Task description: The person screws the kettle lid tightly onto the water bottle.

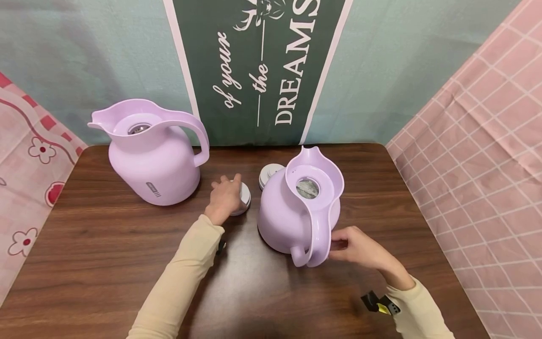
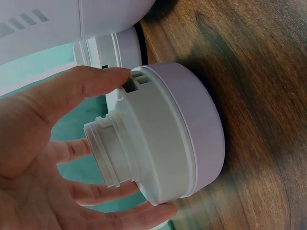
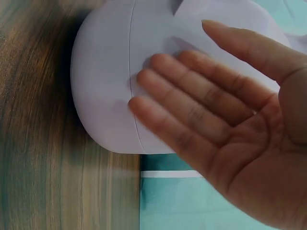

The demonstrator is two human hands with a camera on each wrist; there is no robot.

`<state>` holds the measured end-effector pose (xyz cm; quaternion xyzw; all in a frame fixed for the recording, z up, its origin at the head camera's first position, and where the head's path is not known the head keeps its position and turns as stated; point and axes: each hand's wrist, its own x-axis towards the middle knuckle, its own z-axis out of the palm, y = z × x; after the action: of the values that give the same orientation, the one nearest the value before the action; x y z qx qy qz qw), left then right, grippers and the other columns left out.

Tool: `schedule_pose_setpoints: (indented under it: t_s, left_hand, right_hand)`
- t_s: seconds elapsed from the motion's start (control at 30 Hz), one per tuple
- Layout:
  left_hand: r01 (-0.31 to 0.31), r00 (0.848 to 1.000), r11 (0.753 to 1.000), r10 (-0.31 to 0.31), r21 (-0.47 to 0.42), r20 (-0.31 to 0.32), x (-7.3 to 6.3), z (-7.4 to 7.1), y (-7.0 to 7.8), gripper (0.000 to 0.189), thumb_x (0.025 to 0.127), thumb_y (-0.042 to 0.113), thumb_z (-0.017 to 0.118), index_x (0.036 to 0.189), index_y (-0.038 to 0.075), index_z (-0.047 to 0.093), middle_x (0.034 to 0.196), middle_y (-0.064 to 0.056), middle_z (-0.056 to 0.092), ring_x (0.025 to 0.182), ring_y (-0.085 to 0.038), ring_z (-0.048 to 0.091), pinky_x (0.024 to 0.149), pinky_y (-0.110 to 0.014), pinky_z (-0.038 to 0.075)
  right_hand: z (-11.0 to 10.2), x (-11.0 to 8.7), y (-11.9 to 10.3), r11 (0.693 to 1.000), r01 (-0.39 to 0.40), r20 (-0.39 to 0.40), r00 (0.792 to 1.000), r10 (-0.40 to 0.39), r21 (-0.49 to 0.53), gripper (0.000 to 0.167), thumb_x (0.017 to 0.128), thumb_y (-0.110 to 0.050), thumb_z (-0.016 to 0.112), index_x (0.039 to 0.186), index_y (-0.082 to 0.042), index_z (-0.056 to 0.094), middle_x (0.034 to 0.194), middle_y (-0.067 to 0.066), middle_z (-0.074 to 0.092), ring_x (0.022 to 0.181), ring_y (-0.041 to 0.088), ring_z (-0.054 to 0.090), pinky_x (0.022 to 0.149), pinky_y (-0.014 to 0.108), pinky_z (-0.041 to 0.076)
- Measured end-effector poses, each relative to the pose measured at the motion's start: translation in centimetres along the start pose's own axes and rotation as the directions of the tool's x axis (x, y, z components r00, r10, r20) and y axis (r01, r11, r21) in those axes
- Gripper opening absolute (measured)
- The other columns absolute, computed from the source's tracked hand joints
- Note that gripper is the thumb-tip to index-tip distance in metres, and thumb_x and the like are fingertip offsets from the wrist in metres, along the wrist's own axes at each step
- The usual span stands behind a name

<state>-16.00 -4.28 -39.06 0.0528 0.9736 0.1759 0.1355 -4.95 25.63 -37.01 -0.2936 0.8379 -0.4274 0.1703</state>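
Dark green banner (image 1: 279, 61): "of your", "the" and "DREAMS" legible, white lettering, deer motif (image 1: 263, 8) at top edge. Grey label (image 1: 153, 189) on left jug (image 1: 148, 157) too small to read. Left wrist view adds slanted grey stripes (image 2: 34, 15) on right jug (image 1: 275, 214), unseen from the head, and the ridged white neck (image 2: 109, 155) of the lid (image 2: 160, 136). Lid upside down between the jugs, lilac cap toward the woodgrain table (image 1: 241, 292); left hand (image 1: 223, 200) grasps it, thumb and fingers around the side. Right hand (image 1: 361, 247): fingers extended, loose, gripping nothing, beside right jug; contact cannot be judged. Right wrist view: thin seam (image 3: 130, 52) on smooth lilac body. Second lid (image 1: 269, 173) just behind right jug. Both jugs rounded, spouted, loop-handled
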Motion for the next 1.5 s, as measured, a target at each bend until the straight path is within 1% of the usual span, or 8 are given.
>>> schedule_pose_setpoints:
  t_s: [0.2, 0.33, 0.43, 0.63, 0.77, 0.9, 1.23, 1.5]
  left_hand:
    - [0.003, 1.0, 1.0, -0.003, 0.01, 0.009, 0.1, 0.0, -0.1, 0.068, 0.065, 0.019, 0.079, 0.121, 0.004, 0.043, 0.109, -0.03, 0.043, 0.093, -0.048, 0.043, 0.064, -0.048, 0.047]
    - [0.001, 1.0, 1.0, -0.001, 0.013, 0.011, 0.1, 0.1, -0.1, 0.068, 0.065, 0.019, 0.079, 0.121, 0.004, 0.043, 0.109, -0.031, 0.043, 0.094, -0.049, 0.043, 0.064, -0.048, 0.047]
    - [0.003, 1.0, 1.0, -0.003, 0.014, 0.013, 0.0, 0.0, -0.2, 0.068, 0.064, 0.019, 0.079, 0.121, 0.004, 0.044, 0.109, -0.03, 0.043, 0.094, -0.049, 0.043, 0.064, -0.048, 0.047]
    - [0.01, 1.0, 1.0, -0.011, 0.016, 0.019, -0.1, -0.1, -0.2, 0.068, 0.064, 0.019, 0.079, 0.12, 0.004, 0.043, 0.108, -0.03, 0.043, 0.095, -0.049, 0.043, 0.064, -0.048, 0.047]
    - [0.018, 1.0, 1.0, -0.019, 0.007, 0.022, -0.1, -0.1, -0.3, 0.069, 0.064, 0.018, 0.079, 0.12, 0.005, 0.043, 0.108, -0.029, 0.043, 0.095, -0.048, 0.043, 0.064, -0.048, 0.046]
    - [0.018, 1.0, 1.0, -0.018, 0.001, 0.025, -0.1, -0.1, -0.4, 0.07, 0.063, 0.019, 0.078, 0.122, 0.005, 0.041, 0.109, -0.029, 0.043, 0.096, -0.048, 0.042, 0.065, -0.048, 0.046]
    - [0.04, 0.997, 0.999, -0.038, -0.024, 0.064, -0.5, -0.4, -0.4, 0.078, 0.065, 0.02, 0.077, 0.13, 0.008, 0.036, 0.114, -0.03, 0.038, 0.099, -0.048, 0.04, 0.066, -0.049, 0.046]
    - [0.041, 0.996, 0.998, -0.038, -0.036, 0.079, -0.9, -0.6, -0.6, 0.081, 0.066, 0.019, 0.076, 0.135, 0.011, 0.035, 0.121, -0.031, 0.031, 0.103, -0.05, 0.035, 0.065, -0.051, 0.047]
  right_hand:
    - [0.0, 0.1, -0.1, 1.0, 0.022, 0.02, 1.0, -0.022, 0.016, 0.011, 0.077, -0.004, 0.071, 0.088, -0.003, 0.069, 0.08, -0.003, 0.067, 0.073, 0.003, 0.059, 0.064, 0.027, 0.052]
    - [-0.1, 0.1, 0.0, 0.997, -0.067, -0.033, 0.997, 0.066, -0.032, 0.006, 0.075, -0.005, 0.072, 0.08, -0.004, 0.067, 0.072, -0.003, 0.064, 0.065, 0.002, 0.056, 0.058, 0.025, 0.05]
    - [-0.3, 0.1, 0.0, 0.984, -0.163, -0.097, 0.983, 0.156, -0.074, 0.011, 0.074, -0.006, 0.073, 0.079, -0.001, 0.065, 0.072, 0.0, 0.064, 0.064, 0.004, 0.056, 0.057, 0.023, 0.048]
    - [-0.4, 0.4, 0.4, 0.961, -0.276, -0.199, 0.942, 0.27, 0.001, 0.036, 0.073, -0.007, 0.075, 0.1, 0.01, 0.058, 0.092, 0.016, 0.065, 0.084, 0.026, 0.063, 0.07, 0.03, 0.051]
    - [0.0, 0.7, 1.2, 0.964, -0.257, -0.245, 0.933, 0.265, 0.066, 0.055, 0.07, -0.003, 0.076, 0.114, 0.01, 0.046, 0.107, 0.024, 0.057, 0.1, 0.038, 0.056, 0.079, 0.039, 0.049]
    - [0.5, 1.2, 2.0, 0.968, -0.237, -0.254, 0.934, 0.252, 0.087, 0.067, 0.069, -0.002, 0.077, 0.122, 0.01, 0.037, 0.114, 0.026, 0.05, 0.107, 0.039, 0.05, 0.084, 0.044, 0.045]
    - [0.1, 2.0, 2.1, 0.972, -0.235, -0.233, 0.945, 0.229, 0.002, 0.064, 0.065, -0.005, 0.08, 0.114, 0.005, 0.039, 0.089, 0.01, 0.05, 0.078, 0.019, 0.05, 0.068, 0.037, 0.046]
    - [-0.2, 1.9, 2.0, 0.96, -0.272, -0.237, 0.939, 0.249, -0.07, 0.062, 0.064, -0.009, 0.08, 0.11, 0.004, 0.041, 0.084, 0.007, 0.052, 0.075, 0.019, 0.051, 0.065, 0.032, 0.045]
